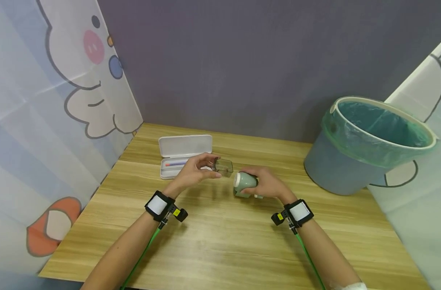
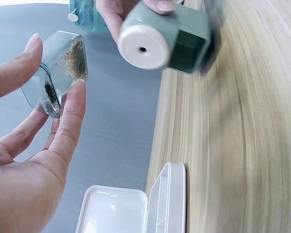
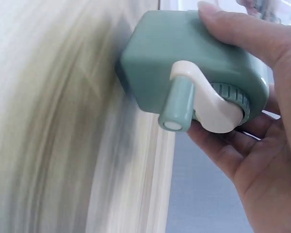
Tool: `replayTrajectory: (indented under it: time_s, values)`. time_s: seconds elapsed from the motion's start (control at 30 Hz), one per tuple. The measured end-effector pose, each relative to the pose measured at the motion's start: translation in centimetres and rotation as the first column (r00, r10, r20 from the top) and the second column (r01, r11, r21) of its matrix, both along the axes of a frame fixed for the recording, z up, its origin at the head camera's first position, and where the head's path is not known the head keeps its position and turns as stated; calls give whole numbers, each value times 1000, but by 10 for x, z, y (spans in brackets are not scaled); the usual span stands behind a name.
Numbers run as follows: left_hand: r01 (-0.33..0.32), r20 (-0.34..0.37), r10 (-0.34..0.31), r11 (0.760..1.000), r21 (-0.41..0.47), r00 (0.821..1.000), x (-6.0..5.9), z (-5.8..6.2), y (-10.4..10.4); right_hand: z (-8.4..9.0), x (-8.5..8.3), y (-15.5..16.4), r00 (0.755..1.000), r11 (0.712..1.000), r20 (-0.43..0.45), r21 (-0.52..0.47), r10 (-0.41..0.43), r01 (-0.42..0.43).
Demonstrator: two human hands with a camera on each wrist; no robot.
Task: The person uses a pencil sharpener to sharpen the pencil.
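My left hand [image 1: 194,172] pinches a clear shavings container [image 1: 225,165] between thumb and fingers. In the left wrist view, brown shavings and dark dust cling inside this container [image 2: 63,60]. Just to its right, my right hand [image 1: 266,183] grips a green hand-crank pencil sharpener [image 1: 247,180], tilted low over the table. Its white round face with a small pencil hole [image 2: 142,49] points left, and a dark opening [image 2: 187,51] shows in its body. The right wrist view shows the white crank arm [image 3: 206,99] with its green knob [image 3: 178,102]. Container and sharpener are apart.
Behind my left hand lies an open white pencil case [image 1: 186,146] with a red and blue pencil [image 1: 175,164] inside. A grey-blue bin [image 1: 336,161] lined with a green bag stands at the right back of the wooden table [image 1: 220,241]. A grey wall rises behind.
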State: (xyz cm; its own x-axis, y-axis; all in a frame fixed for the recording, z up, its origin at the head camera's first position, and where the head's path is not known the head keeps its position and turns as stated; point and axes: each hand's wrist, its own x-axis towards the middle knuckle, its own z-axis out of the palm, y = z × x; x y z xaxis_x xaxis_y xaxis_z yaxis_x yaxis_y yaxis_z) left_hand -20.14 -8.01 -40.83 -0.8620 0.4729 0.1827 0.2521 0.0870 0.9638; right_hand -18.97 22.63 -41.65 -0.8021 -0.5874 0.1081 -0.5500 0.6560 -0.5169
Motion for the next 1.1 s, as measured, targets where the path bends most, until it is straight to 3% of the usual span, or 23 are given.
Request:
replayTrajectory:
  time_s: [0.27,0.5,0.63,0.8,0.9,1.1]
  values:
    - [22,-9,-22,999,46,1000,0,-3,7,-7,1,-11,999,999,-46,37,10,-8]
    - [27,2,-27,998,58,1000,1,-5,15,-10,9,-8,994,995,46,-3,-97,97]
    - [16,20,-17,999,37,1000,2,-4,21,-4,13,-3,984,971,83,-168,-157,170]
    - [11,47,-12,1000,23,999,2,3,30,6,15,-4,990,905,81,-401,-117,140]
    - [27,45,-29,999,32,999,2,7,35,11,17,-7,993,880,69,-461,-98,119]
    - [40,30,-41,999,27,999,0,9,41,16,20,-11,991,858,43,-496,-127,132]
